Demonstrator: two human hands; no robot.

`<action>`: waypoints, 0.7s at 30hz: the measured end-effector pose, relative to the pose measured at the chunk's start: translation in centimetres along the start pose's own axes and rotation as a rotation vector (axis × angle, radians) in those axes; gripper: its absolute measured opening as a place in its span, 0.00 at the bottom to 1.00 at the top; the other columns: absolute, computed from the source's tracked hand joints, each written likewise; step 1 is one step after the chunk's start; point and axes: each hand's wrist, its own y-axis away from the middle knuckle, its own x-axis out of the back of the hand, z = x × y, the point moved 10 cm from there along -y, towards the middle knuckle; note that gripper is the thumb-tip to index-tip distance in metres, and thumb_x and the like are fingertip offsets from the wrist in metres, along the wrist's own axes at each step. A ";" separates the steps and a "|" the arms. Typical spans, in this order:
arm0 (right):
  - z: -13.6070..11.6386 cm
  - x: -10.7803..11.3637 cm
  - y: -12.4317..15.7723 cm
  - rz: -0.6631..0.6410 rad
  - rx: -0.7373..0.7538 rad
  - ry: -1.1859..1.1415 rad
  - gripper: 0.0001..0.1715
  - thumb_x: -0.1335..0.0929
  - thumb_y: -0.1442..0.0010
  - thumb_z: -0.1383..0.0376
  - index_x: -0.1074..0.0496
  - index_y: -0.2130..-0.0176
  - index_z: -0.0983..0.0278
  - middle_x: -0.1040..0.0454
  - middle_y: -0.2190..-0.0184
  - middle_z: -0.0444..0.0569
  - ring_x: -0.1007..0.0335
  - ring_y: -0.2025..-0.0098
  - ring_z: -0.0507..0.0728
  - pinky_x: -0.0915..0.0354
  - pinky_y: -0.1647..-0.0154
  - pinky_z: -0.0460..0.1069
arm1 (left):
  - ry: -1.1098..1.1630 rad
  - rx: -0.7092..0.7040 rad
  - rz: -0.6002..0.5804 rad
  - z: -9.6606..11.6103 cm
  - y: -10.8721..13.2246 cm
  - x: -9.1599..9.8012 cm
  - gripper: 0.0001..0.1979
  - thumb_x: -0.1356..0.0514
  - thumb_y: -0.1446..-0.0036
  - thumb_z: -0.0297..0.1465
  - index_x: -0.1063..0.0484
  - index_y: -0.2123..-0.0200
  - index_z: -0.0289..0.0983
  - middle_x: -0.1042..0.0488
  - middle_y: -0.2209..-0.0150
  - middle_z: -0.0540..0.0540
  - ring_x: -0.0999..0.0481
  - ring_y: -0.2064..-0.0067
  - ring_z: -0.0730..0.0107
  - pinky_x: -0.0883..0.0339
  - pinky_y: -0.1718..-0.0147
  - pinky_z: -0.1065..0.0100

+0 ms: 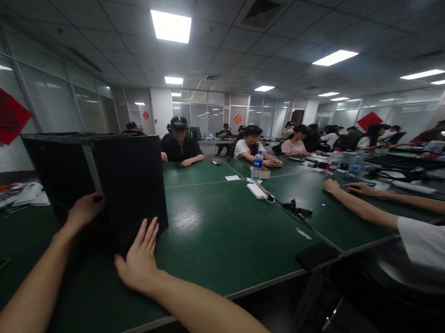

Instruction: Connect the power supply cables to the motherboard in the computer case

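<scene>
A large black box-shaped case (pixel 129 179) stands upright on the left part of the green table (pixel 217 238). A pale vertical strip (pixel 92 169) runs between its two dark panels. Beside the lower end of that strip, my left hand (pixel 84 209) is bent around the near edge of the case, its fingertips partly lost in the dark. My right hand (pixel 140 257) rests against the lower right side of the case with its fingers stretched out and the thumb apart. The base of the case is in shadow.
A water bottle (pixel 257 166), a white power bank (pixel 257 191) and a black strap-like object (pixel 297 209) lie farther right. White and orange material (pixel 16 194) sits behind the case. A person's forearm (pixel 361 205) reaches in at right. Several people sit beyond.
</scene>
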 end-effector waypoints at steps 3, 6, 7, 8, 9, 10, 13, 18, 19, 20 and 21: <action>-0.3 0.8 0.3 0.019 0.001 -0.016 0.67 0.27 0.48 0.62 0.70 0.27 0.77 0.83 0.29 0.73 0.87 0.27 0.78 0.60 0.31 0.73 | 0.120 0.036 -0.036 -0.6 0.8 -0.4 0.20 0.52 0.37 0.41 0.23 0.65 0.38 0.18 0.63 0.46 0.22 0.57 0.55 0.39 0.68 0.68; -0.2 1.6 0.4 0.066 -0.012 -0.025 0.66 0.26 0.48 0.61 0.65 0.27 0.74 0.78 0.27 0.71 0.79 0.26 0.76 0.57 0.30 0.71 | 0.252 0.047 0.015 -1.0 1.5 0.0 0.28 0.58 0.34 0.44 0.26 0.73 0.38 0.22 0.73 0.49 0.22 0.60 0.57 0.38 0.67 0.68; -0.2 1.8 0.4 0.085 -0.012 -0.019 0.65 0.26 0.48 0.59 0.63 0.27 0.74 0.75 0.27 0.71 0.76 0.26 0.76 0.57 0.30 0.70 | 0.300 0.046 0.049 -1.2 1.6 0.3 0.29 0.58 0.34 0.45 0.26 0.74 0.38 0.22 0.74 0.49 0.23 0.60 0.58 0.37 0.65 0.68; -0.3 2.0 0.4 0.102 -0.006 -0.011 0.65 0.26 0.48 0.57 0.62 0.28 0.74 0.73 0.27 0.72 0.74 0.25 0.76 0.56 0.30 0.70 | 0.344 0.049 0.096 -1.6 1.6 0.5 0.29 0.58 0.34 0.46 0.26 0.74 0.38 0.22 0.73 0.50 0.23 0.60 0.59 0.36 0.63 0.69; -0.3 2.2 0.4 0.120 0.002 -0.001 0.64 0.26 0.47 0.55 0.61 0.28 0.75 0.72 0.27 0.72 0.73 0.25 0.76 0.56 0.30 0.69 | 0.380 0.056 0.154 -2.1 1.6 0.8 0.28 0.57 0.34 0.46 0.26 0.72 0.38 0.21 0.71 0.50 0.23 0.59 0.60 0.35 0.61 0.69; -0.4 2.6 0.4 0.142 0.016 0.016 0.64 0.26 0.47 0.54 0.60 0.28 0.76 0.70 0.27 0.73 0.72 0.25 0.76 0.56 0.30 0.69 | 0.406 0.065 0.222 -2.8 1.5 1.1 0.26 0.57 0.34 0.45 0.26 0.71 0.38 0.20 0.67 0.50 0.23 0.57 0.61 0.34 0.58 0.69; -2.5 3.5 1.0 0.188 0.199 0.165 0.58 0.28 0.43 0.52 0.55 0.29 0.76 0.67 0.26 0.70 0.78 0.25 0.74 0.58 0.29 0.69 | 0.430 0.131 0.426 -5.6 1.4 1.3 0.20 0.55 0.34 0.40 0.26 0.62 0.39 0.22 0.52 0.48 0.26 0.46 0.60 0.37 0.46 0.66; -9.3 0.6 6.0 0.101 0.936 0.636 0.26 0.42 0.29 0.59 0.40 0.34 0.57 0.52 0.26 0.45 0.67 0.25 0.62 0.60 0.27 0.64 | 0.473 0.352 0.515 -11.4 1.3 -1.9 0.24 0.56 0.33 0.40 0.35 0.44 0.33 0.33 0.38 0.33 0.37 0.35 0.51 0.41 0.39 0.54; -9.9 -0.2 6.5 0.105 1.007 0.717 0.24 0.44 0.28 0.61 0.38 0.36 0.58 0.50 0.27 0.46 0.60 0.26 0.62 0.58 0.27 0.64 | 0.488 0.399 0.508 -12.5 1.3 -2.6 0.25 0.56 0.34 0.39 0.38 0.42 0.28 0.33 0.39 0.28 0.36 0.37 0.47 0.39 0.41 0.51; -10.2 -0.8 6.7 0.122 1.039 0.785 0.24 0.44 0.27 0.63 0.37 0.37 0.61 0.48 0.28 0.48 0.53 0.28 0.63 0.55 0.28 0.64 | 0.499 0.420 0.498 -13.2 1.1 -3.2 0.27 0.56 0.35 0.38 0.41 0.41 0.24 0.32 0.41 0.24 0.33 0.39 0.43 0.36 0.45 0.48; -10.3 -1.3 6.4 0.147 1.044 0.839 0.23 0.44 0.27 0.63 0.35 0.38 0.63 0.46 0.29 0.52 0.48 0.30 0.64 0.53 0.29 0.63 | 0.504 0.421 0.495 -13.8 0.9 -3.6 0.28 0.57 0.35 0.37 0.44 0.40 0.20 0.31 0.44 0.21 0.31 0.42 0.39 0.34 0.49 0.45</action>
